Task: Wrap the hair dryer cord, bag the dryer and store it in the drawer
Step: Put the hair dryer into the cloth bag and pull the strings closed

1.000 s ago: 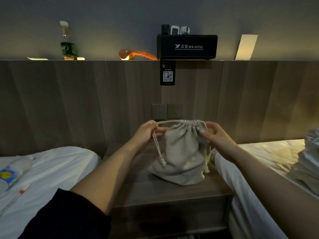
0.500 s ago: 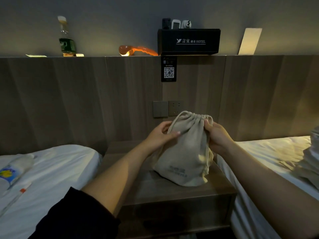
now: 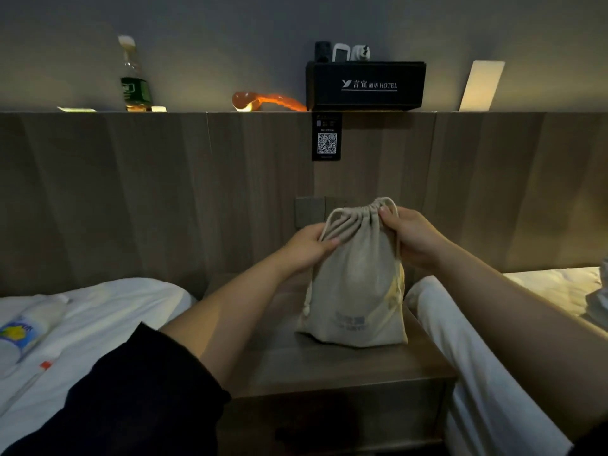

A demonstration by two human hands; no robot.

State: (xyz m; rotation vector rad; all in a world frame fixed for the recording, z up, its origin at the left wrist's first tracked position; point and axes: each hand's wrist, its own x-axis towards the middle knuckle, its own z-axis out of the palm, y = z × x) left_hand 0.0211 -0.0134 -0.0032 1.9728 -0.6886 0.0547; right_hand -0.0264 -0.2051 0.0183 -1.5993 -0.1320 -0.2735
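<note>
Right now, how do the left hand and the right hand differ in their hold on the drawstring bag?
The right hand pinches the gathered neck of the drawstring bag near its top; the left hand grips lower, at the bag's side. The left hand holds the cord loops; the right hand closes on bunched cloth. Both hold the same bag, upright on the nightstand.
</note>
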